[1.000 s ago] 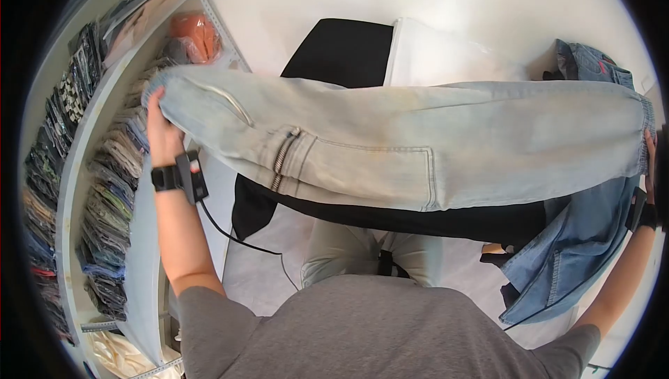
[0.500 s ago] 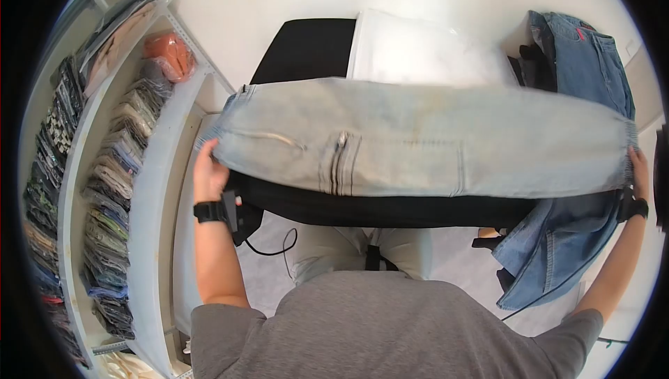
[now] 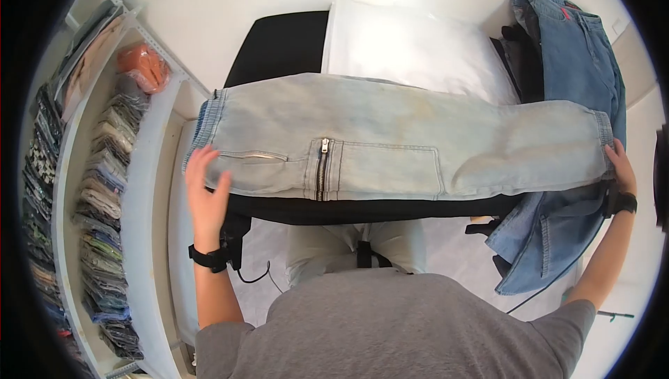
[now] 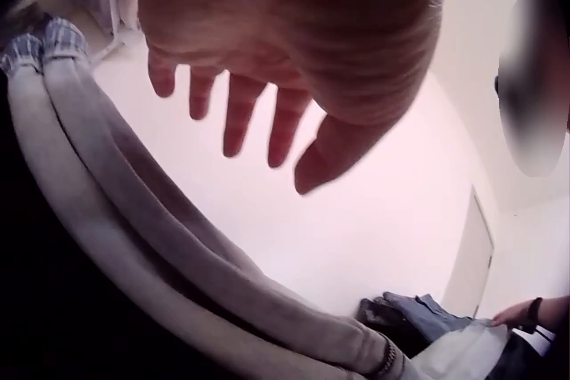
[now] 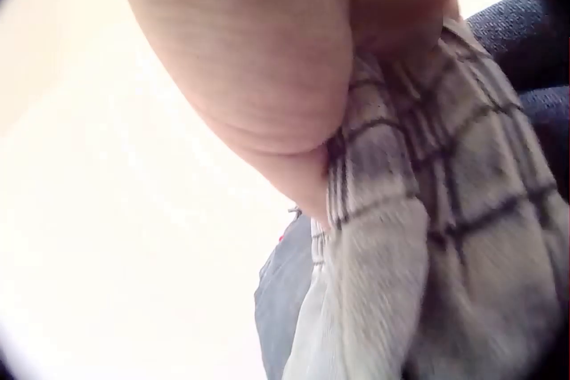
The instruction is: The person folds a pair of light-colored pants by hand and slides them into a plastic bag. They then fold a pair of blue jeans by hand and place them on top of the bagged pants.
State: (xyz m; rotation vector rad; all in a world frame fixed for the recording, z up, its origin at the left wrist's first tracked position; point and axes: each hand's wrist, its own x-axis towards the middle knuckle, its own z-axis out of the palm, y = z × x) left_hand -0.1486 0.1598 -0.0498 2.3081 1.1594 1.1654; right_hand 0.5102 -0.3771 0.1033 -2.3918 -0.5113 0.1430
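Pale faded jeans [image 3: 390, 121] lie lengthwise across a black padded surface [image 3: 286, 48], with a zip and a stitched pocket panel facing up. At their left gathered end, my left hand [image 3: 208, 198] hovers close to the elastic band with its fingers spread. The left wrist view shows that palm [image 4: 303, 32] with nothing in it. My right hand [image 3: 623, 170] grips the elastic band at the jeans' right end. In the right wrist view the band's fabric [image 5: 374, 166] bunches under that hand, whose fingertips are mostly hidden.
Shelves [image 3: 66, 191] of bagged folded clothes stand along the left, with an orange bagged item [image 3: 143, 69] near the top. A white sheet-like pad [image 3: 411, 48] lies behind the jeans. Darker blue jeans [image 3: 578, 51] drape at the right. A cable [image 3: 254, 279] hangs from the left wrist.
The pale jeans have come down flatter onto the black surface. My left hand has let go of their left end and spread its fingers. My right hand keeps its grip.
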